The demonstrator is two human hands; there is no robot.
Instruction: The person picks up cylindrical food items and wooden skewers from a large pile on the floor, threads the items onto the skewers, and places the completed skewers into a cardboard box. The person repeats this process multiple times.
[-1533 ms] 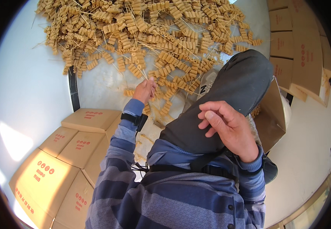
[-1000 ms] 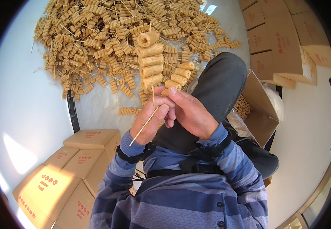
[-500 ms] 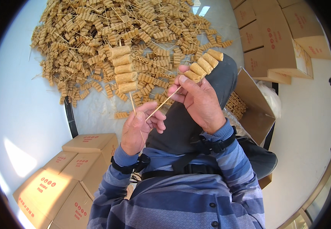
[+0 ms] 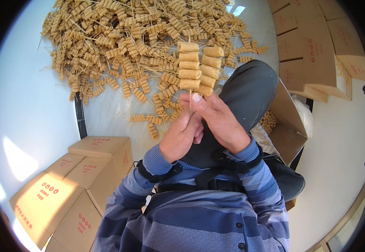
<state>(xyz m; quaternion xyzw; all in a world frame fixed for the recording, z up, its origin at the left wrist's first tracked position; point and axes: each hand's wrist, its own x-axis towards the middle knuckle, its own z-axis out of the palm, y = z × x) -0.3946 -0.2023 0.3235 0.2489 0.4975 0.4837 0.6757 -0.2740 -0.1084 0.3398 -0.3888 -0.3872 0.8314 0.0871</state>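
Note:
Both my hands meet in front of my chest, above my raised knee in dark trousers. My left hand (image 4: pixel 181 135) grips the thin stick of a skewer (image 4: pixel 189 65) strung with several tan ridged rolls, standing upright. My right hand (image 4: pixel 220 119) holds a second skewer (image 4: pixel 209 70) of the same rolls right beside the first, its thumb pressed against both sticks. Beyond the hands, a big heap of loaded skewers (image 4: pixel 128 38) covers the white table (image 4: pixel 31 101).
Closed cardboard boxes (image 4: pixel 85 168) with red print are stacked at lower left. More such boxes (image 4: pixel 317 46) stand at upper right. An open box (image 4: pixel 283 122) with rolls and a clear bag inside sits beside my right knee. A dark gap (image 4: pixel 80 119) runs along the table's edge.
My left hand picked a skewer from the heap and raised it. The hands, apart with one skewer each half a second ago, have come together, so both skewers stand side by side.

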